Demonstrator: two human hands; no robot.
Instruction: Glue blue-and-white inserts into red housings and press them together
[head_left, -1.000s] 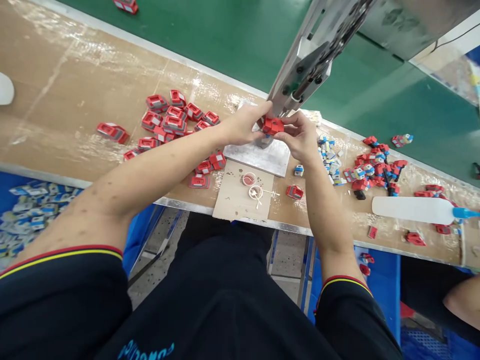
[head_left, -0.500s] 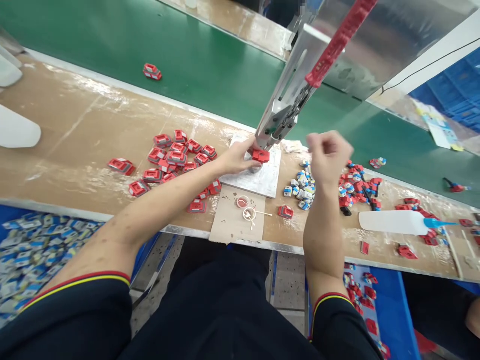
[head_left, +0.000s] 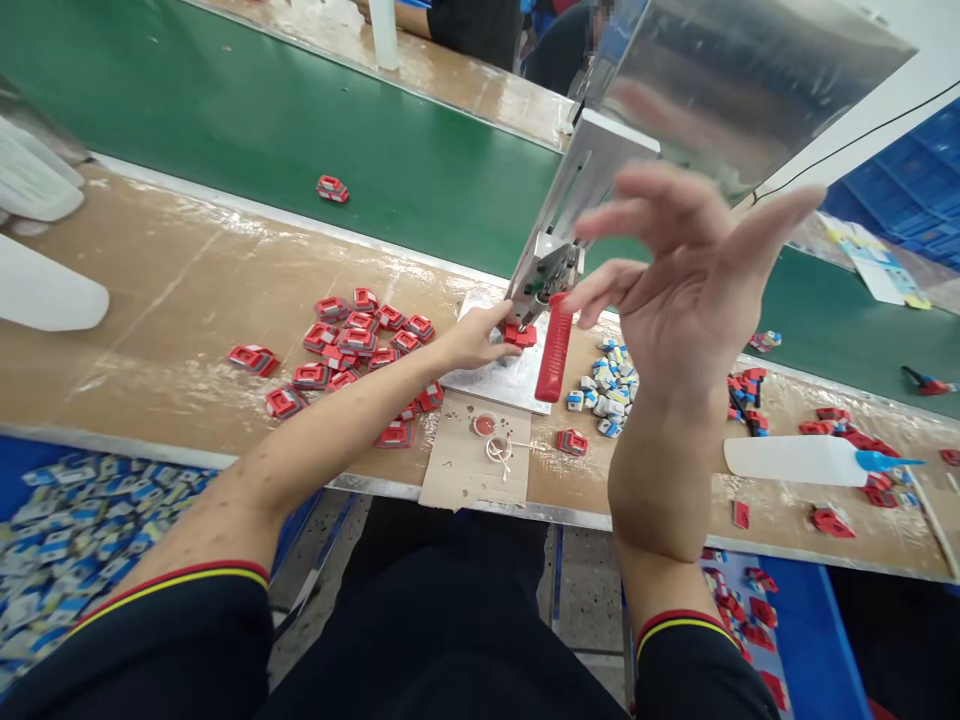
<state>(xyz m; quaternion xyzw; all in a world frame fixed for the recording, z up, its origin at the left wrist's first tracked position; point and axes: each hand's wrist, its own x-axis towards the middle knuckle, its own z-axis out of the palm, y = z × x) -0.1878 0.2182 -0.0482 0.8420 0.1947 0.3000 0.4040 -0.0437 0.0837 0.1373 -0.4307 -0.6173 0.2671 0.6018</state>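
My left hand (head_left: 478, 340) is closed round a small red plastic part (head_left: 522, 337) on the pale metal base plate (head_left: 499, 385), under the head of a hand press (head_left: 551, 270). The press's red lever handle (head_left: 555, 350) points down in front of the part. Beside that handle my right hand (head_left: 686, 280) is raised, palm showing and fingers spread, holding nothing; whether a fingertip touches the lever I cannot tell. A pile of red and grey parts (head_left: 358, 340) lies left of my left hand. Small white and blue parts (head_left: 609, 385) lie below my right hand.
On cardboard (head_left: 442, 480) in front stand small dishes with cotton swabs. A white squeeze bottle (head_left: 795, 460) with a blue nozzle lies at right. Behind the table runs a green conveyor belt (head_left: 247, 130) with one red part (head_left: 332, 188). A blue bin (head_left: 814, 620) sits below the table edge.
The red lever has swung from pointing up to pointing down. My right hand has gone from a loose fist to spread fingers and come higher. The left hand stays at the part.
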